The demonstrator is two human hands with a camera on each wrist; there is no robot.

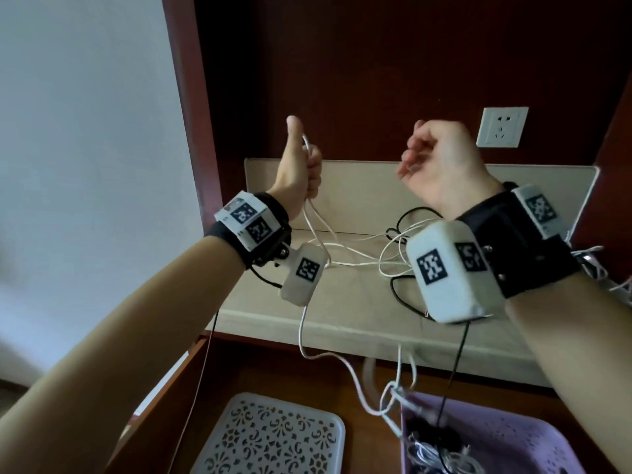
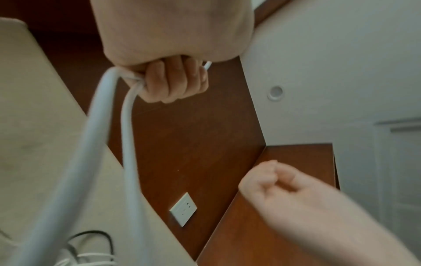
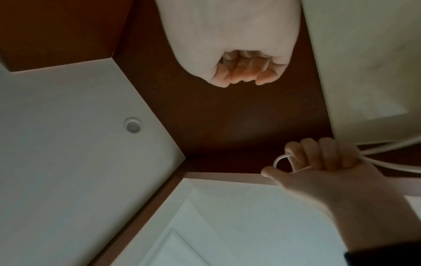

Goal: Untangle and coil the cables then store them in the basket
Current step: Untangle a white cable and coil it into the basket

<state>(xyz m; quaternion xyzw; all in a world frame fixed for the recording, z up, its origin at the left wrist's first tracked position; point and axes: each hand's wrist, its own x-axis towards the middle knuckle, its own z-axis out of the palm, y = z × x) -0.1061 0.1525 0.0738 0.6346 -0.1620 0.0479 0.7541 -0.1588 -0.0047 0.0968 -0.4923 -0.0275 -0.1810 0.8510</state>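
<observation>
My left hand is raised over the beige counter, thumb up, and grips a white cable in its fist. A small loop of that white cable sticks out above the left hand, and two strands hang down from the left hand to the counter. My right hand is held up beside it, curled into a fist; no cable shows in the right hand. The purple basket sits at lower right with several cables in it.
A tangle of white and black cables lies on the counter, and white strands trail over its front edge toward the basket. A white perforated tray sits left of the basket. A wall socket is on the dark wood back panel.
</observation>
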